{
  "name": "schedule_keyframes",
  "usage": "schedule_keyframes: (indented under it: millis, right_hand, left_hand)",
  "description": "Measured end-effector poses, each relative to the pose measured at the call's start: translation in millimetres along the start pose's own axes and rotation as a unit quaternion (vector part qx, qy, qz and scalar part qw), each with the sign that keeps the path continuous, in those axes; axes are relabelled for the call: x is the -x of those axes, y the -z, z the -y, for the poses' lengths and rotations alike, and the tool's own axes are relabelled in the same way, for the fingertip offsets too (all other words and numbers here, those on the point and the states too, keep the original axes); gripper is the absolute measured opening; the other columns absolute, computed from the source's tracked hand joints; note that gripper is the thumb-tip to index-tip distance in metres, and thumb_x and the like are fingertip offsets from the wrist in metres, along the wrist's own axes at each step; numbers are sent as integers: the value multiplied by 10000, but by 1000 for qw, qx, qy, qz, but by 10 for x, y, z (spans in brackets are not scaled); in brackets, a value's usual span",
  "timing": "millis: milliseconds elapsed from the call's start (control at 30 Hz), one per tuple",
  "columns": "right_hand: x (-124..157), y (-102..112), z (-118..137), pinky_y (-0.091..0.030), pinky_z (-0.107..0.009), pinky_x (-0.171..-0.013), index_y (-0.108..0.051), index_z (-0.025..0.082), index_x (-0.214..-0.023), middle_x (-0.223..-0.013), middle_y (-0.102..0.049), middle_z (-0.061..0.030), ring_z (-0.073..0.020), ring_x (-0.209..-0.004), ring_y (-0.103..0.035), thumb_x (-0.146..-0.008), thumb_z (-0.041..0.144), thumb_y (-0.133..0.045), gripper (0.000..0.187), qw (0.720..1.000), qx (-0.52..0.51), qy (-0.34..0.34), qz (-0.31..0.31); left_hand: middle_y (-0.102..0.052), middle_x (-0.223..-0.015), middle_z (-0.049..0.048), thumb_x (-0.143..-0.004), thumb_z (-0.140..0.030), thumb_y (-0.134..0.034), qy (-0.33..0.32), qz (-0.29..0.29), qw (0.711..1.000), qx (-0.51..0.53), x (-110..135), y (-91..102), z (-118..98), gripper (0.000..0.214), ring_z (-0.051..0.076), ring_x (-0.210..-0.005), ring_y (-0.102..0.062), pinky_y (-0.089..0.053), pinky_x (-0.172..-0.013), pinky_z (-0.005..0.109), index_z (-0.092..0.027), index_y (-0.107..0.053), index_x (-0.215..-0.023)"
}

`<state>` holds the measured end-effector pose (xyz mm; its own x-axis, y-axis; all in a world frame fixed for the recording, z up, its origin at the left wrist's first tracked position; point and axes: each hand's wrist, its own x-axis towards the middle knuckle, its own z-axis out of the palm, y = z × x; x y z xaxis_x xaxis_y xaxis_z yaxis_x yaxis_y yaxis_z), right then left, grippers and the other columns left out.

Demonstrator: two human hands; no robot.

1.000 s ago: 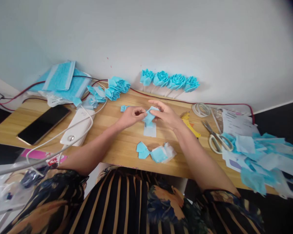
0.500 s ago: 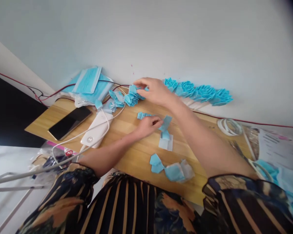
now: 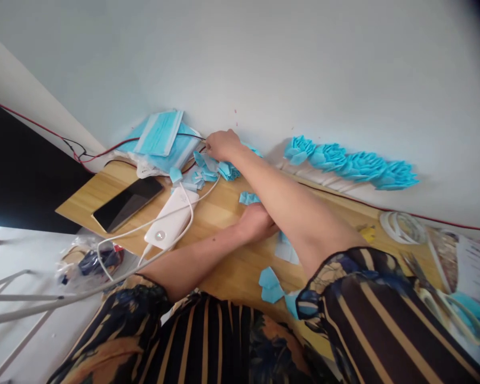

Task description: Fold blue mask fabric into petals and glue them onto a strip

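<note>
My right hand (image 3: 224, 145) reaches to the back of the wooden table by the wall, its fingers curled down. Whatever they grip, if anything, is hidden. Just below it lie folded light-blue fabric pieces (image 3: 205, 169) and a blue ruffled cluster (image 3: 229, 170). My left hand (image 3: 259, 222) rests low over the middle of the table, curled closed and partly covered by my right forearm; its fingertips are hidden. A small folded blue strip (image 3: 248, 198) lies beyond it. Nearer me are a pale fabric piece (image 3: 286, 250) and a blue folded piece (image 3: 270, 285).
Several blue fabric flowers on white stems (image 3: 362, 165) lie along the wall. Blue face masks (image 3: 160, 133) are stacked at back left, near a phone (image 3: 128, 204) and a white power strip (image 3: 174, 216) with cables. Scissors (image 3: 452, 309) and a white coil (image 3: 402, 228) lie right.
My right hand has moved left towards the masks, and its forearm now crosses over my left hand. The whole view has shifted, so the table things appear further right.
</note>
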<state>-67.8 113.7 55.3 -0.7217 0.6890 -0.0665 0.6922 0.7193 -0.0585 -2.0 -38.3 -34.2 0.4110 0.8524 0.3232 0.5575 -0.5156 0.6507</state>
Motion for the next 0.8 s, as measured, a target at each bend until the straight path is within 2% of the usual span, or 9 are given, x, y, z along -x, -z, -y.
schedule_keyframes:
  millis: [100, 200, 267, 333, 433, 533, 633, 733, 800]
  right_hand:
    - [-101, -124, 51, -396, -489, -1041, -727, 129, -1150, -1225, -728, -198, -343, -1189, -630, -877, 120, -581, 310, 1000, 25, -2, 9]
    - [-96, -116, 34, -380, -474, -1053, -723, 144, -1133, -1241, -727, -172, -314, -1189, -634, -880, 61, -515, 338, 1000, 10, 4, 12]
    - [-52, -18, -29, -390, -462, -1047, -723, 164, -1123, -1227, -733, -141, -303, -1180, -640, -871, 37, -498, 361, 1000, -15, 7, -9]
    - [4, 125, -129, -414, -449, -1032, -721, 176, -1141, -1184, -744, -108, -291, -1152, -651, -848, 21, -514, 391, 997, -54, 7, -46]
    - [128, 338, -306, -462, -419, -988, -724, 167, -1151, -1080, -748, -66, -267, -1063, -666, -802, 19, -575, 408, 982, -156, 10, -107]
    - [379, 459, -455, -501, -392, -923, -744, 160, -1020, -926, -721, -33, -234, -953, -662, -766, 42, -638, 300, 939, -308, 15, -154]
    - [799, 464, -553, -532, -364, -851, -716, 187, -874, -836, -684, -9, -189, -867, -647, -765, 93, -662, 153, 871, -459, 8, -178]
    - [1294, 390, -626, -554, -348, -844, -661, 211, -804, -928, -689, -10, -167, -902, -654, -795, 167, -648, 47, 812, -549, -20, -199]
    - [1588, 323, -677, -562, -359, -872, -628, 224, -791, -1045, -698, -14, -180, -997, -660, -818, 223, -648, 34, 793, -571, -42, -208]
  left_hand:
    - [-752, -1218, 132, -856, -260, -652, 15, -3, 1000, -17, -8, -27, 9, 185, 333, -1119, -675, -552, -949, 446, -191, -751, -996]
    - [-757, -1199, 141, -862, -249, -658, 18, 8, 999, -40, -11, -10, -15, 202, 321, -1066, -694, -564, -906, 415, -172, -752, -1023]
    - [-782, -1075, 158, -906, -271, -619, 2, 26, 998, -63, -8, 20, -40, 187, 311, -974, -719, -556, -803, 381, -154, -755, -957]
    - [-788, -967, 159, -971, -308, -549, -28, 38, 996, -70, -2, 52, -63, 265, 282, -893, -731, -514, -727, 342, -151, -746, -889]
    - [-784, -907, 128, -1035, -339, -459, -59, 32, 996, -58, 7, 87, -88, 364, 232, -846, -724, -448, -688, 310, -164, -724, -857]
    - [-775, -891, 106, -1053, -348, -431, -67, 27, 996, -61, 15, 107, -108, 387, 213, -845, -711, -418, -696, 309, -170, -714, -859]
    - [-766, -871, 99, -1061, -366, -413, -76, 29, 995, -58, 26, 123, -130, 417, 210, -828, -699, -408, -704, 314, -172, -713, -846]
    - [-760, -841, 87, -1055, -386, -432, -78, 28, 995, -47, 38, 123, -145, 423, 209, -805, -685, -406, -707, 312, -176, -701, -804]
    - [-757, -829, 77, -1053, -407, -432, -73, 28, 996, -46, 44, 111, -146, 436, 202, -791, -678, -402, -703, 306, -181, -693, -787]
